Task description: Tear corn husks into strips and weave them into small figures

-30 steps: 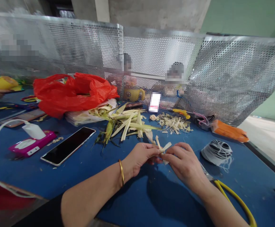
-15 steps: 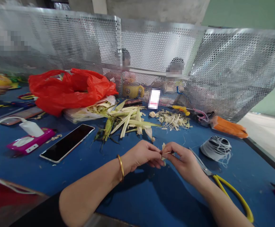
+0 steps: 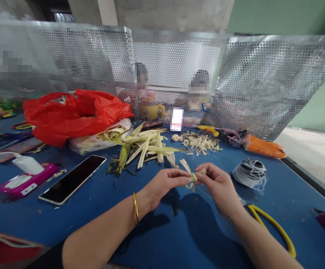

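Observation:
Between my two hands is a small knotted piece of pale corn husk (image 3: 193,177), its strips sticking up and hanging below. My left hand (image 3: 166,183), with a gold bangle on the wrist, pinches it from the left. From the other side my right hand (image 3: 216,186) pinches it between thumb and fingers. A thin white thread seems to trail under the right hand. Yellow-handled scissors (image 3: 274,226) lie beneath my right forearm, their blades mostly hidden. Beyond my hands rest a heap of long husk strips (image 3: 148,145) and a pile of small husk scraps (image 3: 200,143).
A black phone (image 3: 74,179) and a purple power strip (image 3: 29,181) lie left. Behind them is a red plastic bag (image 3: 75,116). A white thread spool (image 3: 249,172) and an orange packet (image 3: 264,146) stand right. A perforated metal screen (image 3: 176,59) crosses the back; people sit behind it.
The husk piece has turned up between my fingers, so more of its strips show. My fingers have shifted their pinch. The whole view has swung slightly to the right.

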{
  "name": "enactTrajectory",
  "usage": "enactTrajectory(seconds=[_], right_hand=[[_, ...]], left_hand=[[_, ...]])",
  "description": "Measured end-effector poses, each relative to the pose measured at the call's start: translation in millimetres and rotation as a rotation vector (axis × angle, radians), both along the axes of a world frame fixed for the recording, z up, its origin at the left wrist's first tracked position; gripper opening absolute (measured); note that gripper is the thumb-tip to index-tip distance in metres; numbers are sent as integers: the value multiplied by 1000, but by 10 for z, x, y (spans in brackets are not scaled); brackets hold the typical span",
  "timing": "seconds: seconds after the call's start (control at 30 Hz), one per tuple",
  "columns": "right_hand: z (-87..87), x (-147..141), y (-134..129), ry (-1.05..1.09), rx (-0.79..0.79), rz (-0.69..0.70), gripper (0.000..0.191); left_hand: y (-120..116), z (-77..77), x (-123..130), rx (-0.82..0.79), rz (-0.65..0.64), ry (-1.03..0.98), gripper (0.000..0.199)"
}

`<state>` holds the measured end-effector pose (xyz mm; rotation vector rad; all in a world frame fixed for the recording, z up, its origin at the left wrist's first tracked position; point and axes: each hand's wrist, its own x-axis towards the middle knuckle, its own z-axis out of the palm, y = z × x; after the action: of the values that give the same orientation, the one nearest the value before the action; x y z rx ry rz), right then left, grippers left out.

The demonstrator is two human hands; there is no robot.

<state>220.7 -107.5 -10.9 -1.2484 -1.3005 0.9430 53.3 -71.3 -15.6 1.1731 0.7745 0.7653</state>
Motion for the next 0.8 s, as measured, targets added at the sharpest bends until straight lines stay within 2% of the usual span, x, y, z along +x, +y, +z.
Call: enactTrajectory(seconds=[0.27, 0.47, 0.67, 0.8], right_hand=[[-20, -128, -51, 22, 1, -24, 14], [-86, -146, -59, -55, 9, -119, 11], [-95, -134, -44, 14, -8, -52, 11], [-70, -116, -36, 148, -91, -2, 16]], left_hand=[[-75, -44, 119, -34, 79, -76, 35], [-104, -123, 150, -105, 41, -171, 34], [-124, -70, 141, -89, 16, -162, 27], [-107, -66, 117, -134, -20, -117, 28]])
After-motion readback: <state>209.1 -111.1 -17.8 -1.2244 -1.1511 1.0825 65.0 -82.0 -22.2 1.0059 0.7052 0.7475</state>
